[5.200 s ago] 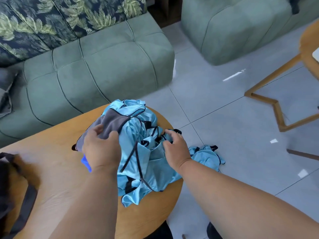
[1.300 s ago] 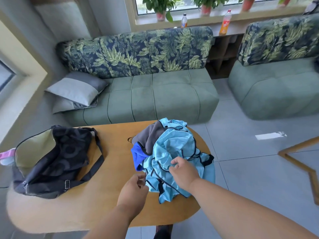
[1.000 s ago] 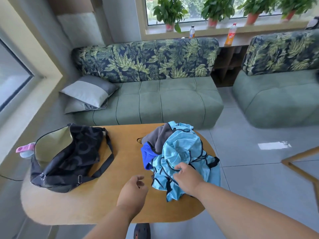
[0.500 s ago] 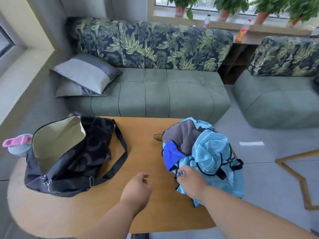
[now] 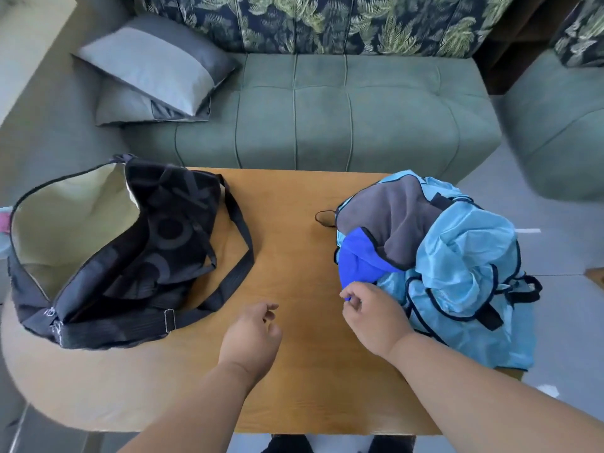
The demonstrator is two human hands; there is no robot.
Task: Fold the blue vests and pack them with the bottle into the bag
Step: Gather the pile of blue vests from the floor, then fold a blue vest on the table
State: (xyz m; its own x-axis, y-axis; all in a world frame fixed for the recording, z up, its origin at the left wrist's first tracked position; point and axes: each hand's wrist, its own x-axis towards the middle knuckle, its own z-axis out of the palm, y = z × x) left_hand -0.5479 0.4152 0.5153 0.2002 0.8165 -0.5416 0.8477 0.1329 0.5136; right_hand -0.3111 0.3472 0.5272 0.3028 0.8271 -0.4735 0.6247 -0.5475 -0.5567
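Note:
A heap of light blue vests with dark trim lies on the right end of the wooden table, with a grey cloth and a bright blue cloth on its left side. My right hand pinches the lower edge of the bright blue cloth. My left hand hovers over the table's middle, fingers loosely curled, holding nothing. A black bag lies open on the left end, its pale lining showing. A bottle with a pink cap peeks out at the far left edge behind the bag.
A green sofa with a leaf-print back stands behind the table, with grey pillows at its left. A second green seat is at the right. The bag's strap loops over the tabletop.
My view has tilted down and moved closer to the table. My right hand has shifted left from the light blue vests to the bright blue cloth's edge. The left hand stays near the table's middle.

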